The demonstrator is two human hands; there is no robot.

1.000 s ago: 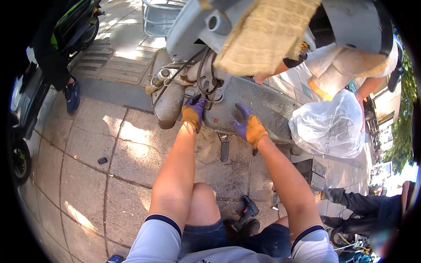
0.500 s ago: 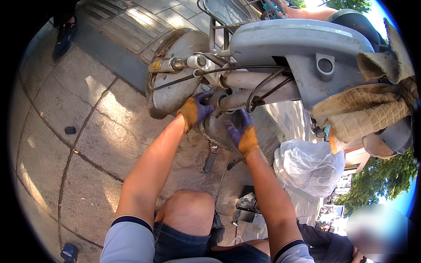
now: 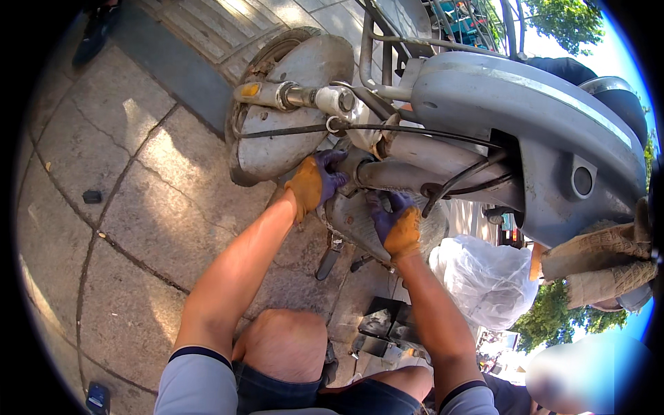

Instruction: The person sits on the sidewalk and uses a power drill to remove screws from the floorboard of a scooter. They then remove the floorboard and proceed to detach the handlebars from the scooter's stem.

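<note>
A grey scooter body (image 3: 512, 117) tilts across the view, its front wheel (image 3: 304, 69) under a worn pale fender. Purple-and-tan work gloves cover both hands. My left hand (image 3: 317, 183) has thumb and fingers closed around the metal collar (image 3: 358, 166) at the wheel end of a grey frame tube (image 3: 401, 177). Just below that tube, my right hand (image 3: 398, 225) is raised with fingers and thumb apart, fingertips near its underside. No object shows in the right hand. The inner side of the collar is hidden behind my left fingers.
A black cable (image 3: 415, 130) runs alongside the fork leg (image 3: 277, 95). White plastic sheeting (image 3: 487, 280) is right of my forearm, and a dark open box (image 3: 380, 318) sits below it. Brown cloth mitts (image 3: 588, 266) hang at the right. Another person's shoe (image 3: 95, 31) stands far left.
The scooter appears larger and further right in view. My left hand stays at the collar; my right hand has shifted slightly right and down, still beneath the tube.
</note>
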